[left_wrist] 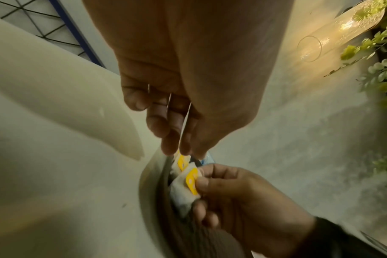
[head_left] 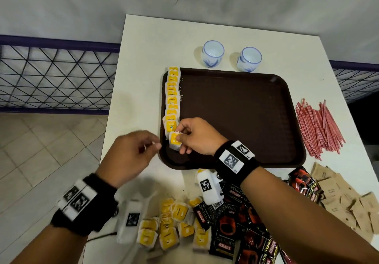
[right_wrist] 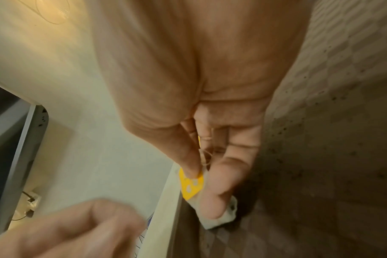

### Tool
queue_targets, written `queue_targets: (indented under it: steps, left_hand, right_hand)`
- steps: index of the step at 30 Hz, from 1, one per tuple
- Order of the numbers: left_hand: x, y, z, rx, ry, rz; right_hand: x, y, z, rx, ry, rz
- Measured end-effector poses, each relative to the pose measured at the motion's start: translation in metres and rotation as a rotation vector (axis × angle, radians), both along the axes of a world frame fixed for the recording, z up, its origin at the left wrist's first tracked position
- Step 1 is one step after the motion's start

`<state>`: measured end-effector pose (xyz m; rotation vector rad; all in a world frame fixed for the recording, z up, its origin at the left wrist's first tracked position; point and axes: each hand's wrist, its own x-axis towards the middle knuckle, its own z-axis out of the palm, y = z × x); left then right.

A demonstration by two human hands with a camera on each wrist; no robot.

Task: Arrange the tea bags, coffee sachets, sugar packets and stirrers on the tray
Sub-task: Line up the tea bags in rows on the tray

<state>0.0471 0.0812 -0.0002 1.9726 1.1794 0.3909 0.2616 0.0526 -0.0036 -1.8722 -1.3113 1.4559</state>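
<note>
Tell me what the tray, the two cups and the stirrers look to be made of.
Tray: likely moulded plastic, dark brown, matte; its floor shows a fine grid texture and the rim is rounded.
Cups and: probably glazed ceramic, glossy white with blue painted marks and blue rims.
Stirrers: thin red-and-white striped tubes, likely plastic, though paper cannot be ruled out.

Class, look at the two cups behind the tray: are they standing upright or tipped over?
Upright. Both cups, the left and the right, stand on the table with open rims facing up.
</note>
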Motion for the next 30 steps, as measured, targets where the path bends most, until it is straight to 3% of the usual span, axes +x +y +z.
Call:
queue_targets:
  steps: [8,17,26,30]
  left_hand:
    - [-0.058,-0.069,-0.007,-0.197,0.030,-0.101]
    - [-0.081,-0.095,-0.006,-0.413,0.104,-0.128]
    - [-0.073,-0.099,-0.008,-0.450,0.159,-0.186]
    - [-0.073,-0.096,-0.009,-0.428,0.102,-0.195]
  right_hand:
    - [-0.005,0.008,-0.003,0.048,-0.012,-0.047]
    - [-0.011,0.009,-0.003,0.085,-0.059,-0.110]
    - [-0.012,0.003,0.002,0.050,-0.116,-0.156]
    - [0.000,-0.022,0.010,0.070,-0.160,-0.149]
